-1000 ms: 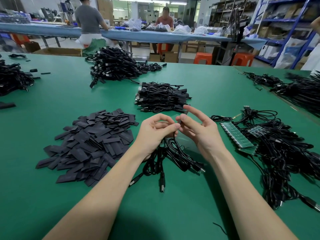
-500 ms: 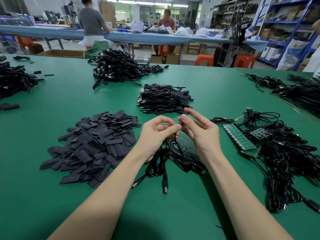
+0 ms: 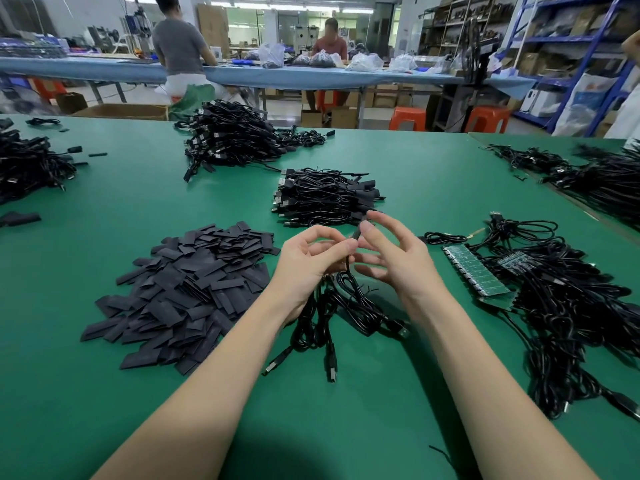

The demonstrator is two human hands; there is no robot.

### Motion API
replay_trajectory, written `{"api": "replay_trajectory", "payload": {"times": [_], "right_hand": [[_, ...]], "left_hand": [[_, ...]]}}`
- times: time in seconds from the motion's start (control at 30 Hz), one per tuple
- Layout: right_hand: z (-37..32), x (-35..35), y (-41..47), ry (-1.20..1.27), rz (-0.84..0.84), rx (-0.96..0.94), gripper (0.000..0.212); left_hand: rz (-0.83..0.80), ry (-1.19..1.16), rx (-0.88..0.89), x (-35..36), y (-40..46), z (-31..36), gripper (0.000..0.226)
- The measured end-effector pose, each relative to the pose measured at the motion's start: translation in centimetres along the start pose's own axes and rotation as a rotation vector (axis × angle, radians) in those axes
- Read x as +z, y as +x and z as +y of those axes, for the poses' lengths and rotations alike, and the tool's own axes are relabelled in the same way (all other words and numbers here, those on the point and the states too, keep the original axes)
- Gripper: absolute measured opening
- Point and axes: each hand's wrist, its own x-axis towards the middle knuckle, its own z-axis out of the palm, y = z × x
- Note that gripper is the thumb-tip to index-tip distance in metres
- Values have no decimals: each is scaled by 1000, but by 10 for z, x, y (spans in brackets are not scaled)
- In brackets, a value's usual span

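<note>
- Sleeving looked to be the step in hand: a short black sleeve (image 3: 357, 231) sat on the end of a black cable (image 3: 350, 285), held above the green table (image 3: 138, 410) between both hands.
- The left hand (image 3: 311, 261) pinched the cable just under the sleeve, its other fingers curled.
- The right hand (image 3: 398, 263) nipped the sleeve's upper end between thumb and forefinger, with the remaining fingers spread.
- The sleeve's long axis stood near upright, leaning slightly right, top pointing away from the person; the cable dropped into loose coils on the table.
- The next move probably called for sliding the sleeve along the cable's own line while the left pinch held firm.
- A pile of loose sleeves (image 3: 187, 292) lay just left.
</note>
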Motion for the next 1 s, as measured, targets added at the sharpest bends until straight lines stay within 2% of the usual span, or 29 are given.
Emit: {"api": "replay_trajectory", "payload": {"times": [0.07,0.13,0.2,0.33,0.4,0.5,0.6,0.67,0.73,0.87,1.0], "right_hand": [[-10,-10,-2,-215,-130,95,40],[-17,-18,-4,-424,-276,129,36],[-20,-20,-5,-519,-319,121,31],[-20,-16,-4,-438,-210,98,20],[-19,-16,-2,-325,-83,71,11],[-18,-22,2,-239,100,14,9],[-20,-25,-1,-277,21,-8,9],[-20,-25,-3,-242,-39,12,9],[-20,-27,-2,-202,-32,31,8],[-18,-31,-2,-264,-32,85,7],[-11,-30,2,-279,155,44,8]], "left_hand": [[13,79,24,-1,2,3,12],[32,115,35,-1,3,4,13],[51,133,35,0,3,5,14],[41,208,17,1,3,5,12],[23,236,-34,1,3,4,15],[26,302,-86,1,5,3,19],[-74,426,-43,-3,5,7,19],[-204,628,43,-7,3,8,15],[-265,791,104,-9,-1,6,22],[-228,834,198,-8,-2,4,32],[-254,806,148,-8,0,6,36]]}}
